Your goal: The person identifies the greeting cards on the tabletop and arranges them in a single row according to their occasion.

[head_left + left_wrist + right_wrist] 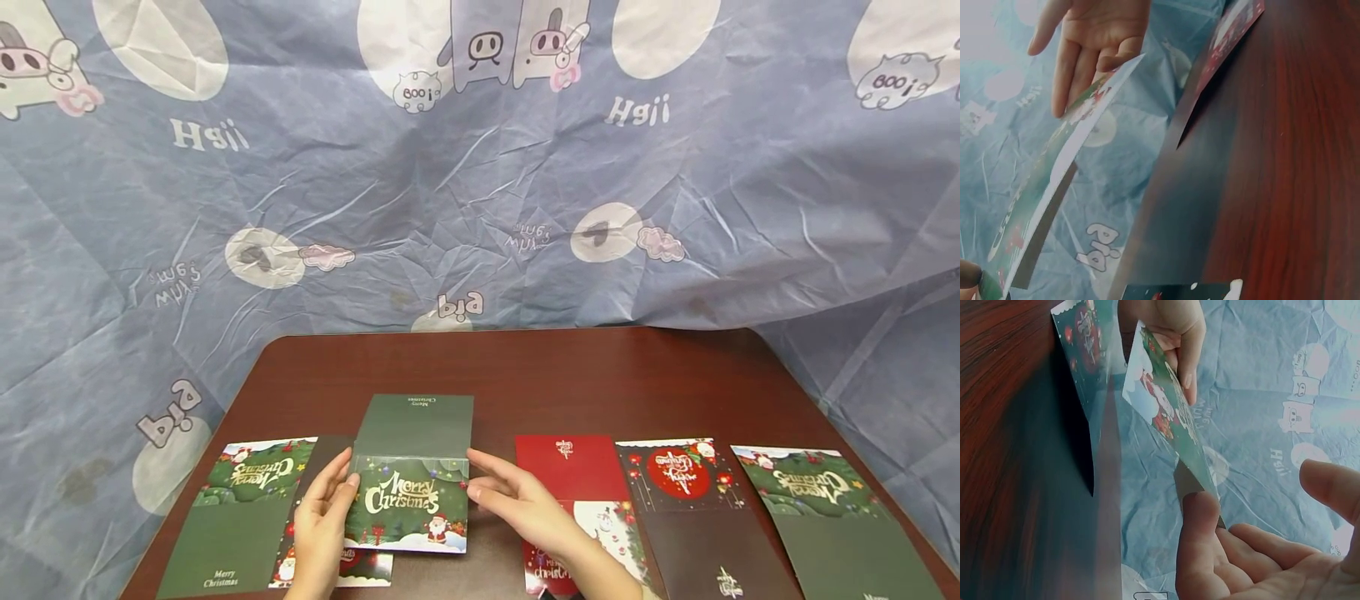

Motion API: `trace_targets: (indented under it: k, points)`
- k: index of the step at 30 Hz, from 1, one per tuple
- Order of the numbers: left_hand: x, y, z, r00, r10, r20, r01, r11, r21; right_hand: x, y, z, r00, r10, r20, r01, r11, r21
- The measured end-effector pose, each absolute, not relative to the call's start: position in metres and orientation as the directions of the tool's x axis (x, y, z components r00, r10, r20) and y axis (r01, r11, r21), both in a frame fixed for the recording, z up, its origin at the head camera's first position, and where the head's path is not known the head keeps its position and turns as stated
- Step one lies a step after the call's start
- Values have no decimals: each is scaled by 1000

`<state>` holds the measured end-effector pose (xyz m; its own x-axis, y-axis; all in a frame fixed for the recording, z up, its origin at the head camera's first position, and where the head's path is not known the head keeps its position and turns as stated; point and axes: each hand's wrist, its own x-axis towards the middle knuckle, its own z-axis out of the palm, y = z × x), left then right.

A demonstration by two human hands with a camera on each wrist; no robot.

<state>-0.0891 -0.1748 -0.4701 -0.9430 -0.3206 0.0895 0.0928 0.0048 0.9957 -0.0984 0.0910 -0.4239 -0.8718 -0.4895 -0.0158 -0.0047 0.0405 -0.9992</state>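
An unfolded green Christmas card point(408, 521) is held above the table in the head view, its plain green half tipped away and its "Merry Christmas" half facing me. My left hand point(321, 518) pinches its left edge, thumb on the front and fingers behind. At the right edge, my right hand point(528, 504) touches the card with extended fingers. The right wrist view shows that hand's thumb point(1329, 487) spread away from the card. A dark card point(367, 568) lies partly hidden beneath the held card and left hand.
Another green card point(232, 533) lies opened at the left of the brown table point(487, 367). To the right are a red-and-white card point(562, 467), a dark card with a red circle point(712, 542) and another green card point(847, 542). A blue printed cloth point(450, 192) hangs behind.
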Motion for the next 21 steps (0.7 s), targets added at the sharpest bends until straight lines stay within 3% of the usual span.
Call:
trace_targets:
  k: [21]
  points:
    - [-104, -196, -454, -909, -392, 140, 147, 14, 989, -112, 61, -418, -869, -495, 19, 38, -105, -994]
